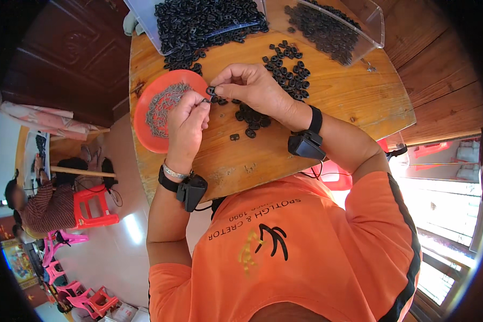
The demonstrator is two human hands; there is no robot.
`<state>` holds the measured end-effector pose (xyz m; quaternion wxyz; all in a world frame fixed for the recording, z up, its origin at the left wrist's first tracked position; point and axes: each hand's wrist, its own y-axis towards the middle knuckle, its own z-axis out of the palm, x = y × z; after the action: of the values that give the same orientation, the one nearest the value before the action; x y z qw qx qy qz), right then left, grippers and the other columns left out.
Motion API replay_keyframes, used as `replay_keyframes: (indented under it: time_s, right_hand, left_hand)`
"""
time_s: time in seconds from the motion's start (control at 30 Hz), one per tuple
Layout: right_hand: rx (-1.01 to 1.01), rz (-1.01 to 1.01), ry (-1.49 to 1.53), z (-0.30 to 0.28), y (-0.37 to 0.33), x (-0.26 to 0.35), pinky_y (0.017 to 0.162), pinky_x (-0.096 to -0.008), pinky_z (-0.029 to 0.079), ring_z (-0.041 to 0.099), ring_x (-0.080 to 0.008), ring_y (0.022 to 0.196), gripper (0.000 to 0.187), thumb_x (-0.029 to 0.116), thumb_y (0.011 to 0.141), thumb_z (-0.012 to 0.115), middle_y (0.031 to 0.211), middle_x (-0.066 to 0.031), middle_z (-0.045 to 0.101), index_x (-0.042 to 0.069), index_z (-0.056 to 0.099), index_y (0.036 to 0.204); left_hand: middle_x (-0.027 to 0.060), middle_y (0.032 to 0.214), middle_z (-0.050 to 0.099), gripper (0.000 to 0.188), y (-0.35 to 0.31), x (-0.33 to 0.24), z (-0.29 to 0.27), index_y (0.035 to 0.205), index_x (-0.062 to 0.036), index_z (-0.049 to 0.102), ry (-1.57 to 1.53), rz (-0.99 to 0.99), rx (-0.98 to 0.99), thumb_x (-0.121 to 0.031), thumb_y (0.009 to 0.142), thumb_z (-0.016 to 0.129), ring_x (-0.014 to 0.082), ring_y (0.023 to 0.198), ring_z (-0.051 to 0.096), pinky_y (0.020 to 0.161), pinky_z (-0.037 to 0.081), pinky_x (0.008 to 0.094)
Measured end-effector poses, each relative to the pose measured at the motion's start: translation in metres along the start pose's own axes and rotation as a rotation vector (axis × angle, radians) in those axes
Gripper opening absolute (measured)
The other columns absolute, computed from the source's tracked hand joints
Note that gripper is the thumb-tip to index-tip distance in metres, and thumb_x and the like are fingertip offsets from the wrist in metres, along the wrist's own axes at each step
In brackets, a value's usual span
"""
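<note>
My right hand [257, 90] pinches a small black plastic part [211, 90] with holes in it between thumb and fingertips. Close below it, my left hand [186, 121] is closed in a pinch, its fingertips almost meeting the part; a small dark bit shows there, too small to name. Just left of both hands lies a round orange-red plate [143, 131] bearing many thin grey metal pieces [158, 110], partly hidden by my left hand. Loose black parts [249, 115] are spread on the wooden table [225, 161] under and beside my right hand.
At the far side stands a bin heaped with black parts [209, 27], some spilling over its edge. A clear plastic box [378, 32] at far right holds more. Another person [53, 206] sits off to the left near a red stool [94, 206]. Pink and red stools stand beyond.
</note>
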<state>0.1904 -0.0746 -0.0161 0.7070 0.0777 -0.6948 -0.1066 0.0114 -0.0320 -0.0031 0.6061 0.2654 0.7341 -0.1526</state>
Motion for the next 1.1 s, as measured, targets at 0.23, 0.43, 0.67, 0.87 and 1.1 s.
replay_keyframes:
  time_s: [0.23, 0.43, 0.67, 0.87, 1.1]
  right_hand:
    - [0.004, 0.054, 0.038, 0.0, 0.0, -0.001, 0.062, -0.0185, 0.046, 0.056, -0.0037, 0.07, 0.012, 0.009, 0.085, 0.063, 0.082, 0.0001, 0.065, 0.003, 0.064, 0.095]
    - [0.045, -0.029, 0.044, 0.004, 0.0, -0.007, 0.07, -0.0191, 0.048, 0.057, -0.0046, 0.076, 0.013, 0.006, 0.084, 0.063, 0.086, -0.0009, 0.065, 0.002, 0.064, 0.096]
    - [0.076, -0.087, 0.011, 0.011, -0.005, -0.007, 0.072, -0.0197, 0.049, 0.059, -0.0052, 0.079, 0.02, 0.002, 0.081, 0.065, 0.086, 0.0, 0.063, 0.003, 0.062, 0.101]
    - [0.042, -0.111, -0.183, 0.016, -0.006, -0.001, 0.067, -0.0199, 0.049, 0.058, -0.0048, 0.074, 0.025, 0.003, 0.077, 0.07, 0.081, 0.0002, 0.061, 0.005, 0.059, 0.1]
    - [0.004, -0.179, -0.378, 0.014, -0.008, 0.002, 0.058, -0.02, 0.048, 0.056, -0.0055, 0.066, 0.025, 0.005, 0.075, 0.071, 0.074, -0.0004, 0.059, 0.005, 0.061, 0.098]
  left_hand:
    - [0.0, 0.065, 0.049, 0.011, 0.0, 0.0, 0.002, 0.082, -0.0024, 0.053, -0.081, -0.025, -0.011, -0.012, 0.086, 0.052, 0.006, 0.057, 0.044, 0.051, 0.038, 0.0208]
    - [-0.0003, 0.065, 0.049, 0.011, 0.0, 0.001, 0.004, 0.081, -0.0021, 0.053, -0.078, -0.025, -0.011, -0.011, 0.087, 0.052, 0.0057, 0.057, 0.044, 0.051, 0.038, 0.0201]
    - [0.0014, 0.066, 0.053, 0.009, 0.0, 0.01, 0.011, 0.08, -0.003, 0.051, -0.283, -0.042, -0.08, -0.01, 0.086, 0.052, 0.0059, 0.056, 0.047, 0.048, 0.039, 0.0197]
    - [0.003, 0.066, 0.056, 0.01, 0.0, 0.008, 0.013, 0.078, -0.0032, 0.053, -0.341, -0.093, -0.115, -0.01, 0.085, 0.053, 0.0067, 0.053, 0.048, 0.047, 0.039, 0.0196]
    - [0.0035, 0.064, 0.057, 0.014, 0.0, 0.009, 0.011, 0.076, -0.0024, 0.055, -0.293, -0.096, -0.069, -0.013, 0.086, 0.052, 0.007, 0.053, 0.049, 0.048, 0.039, 0.0197]
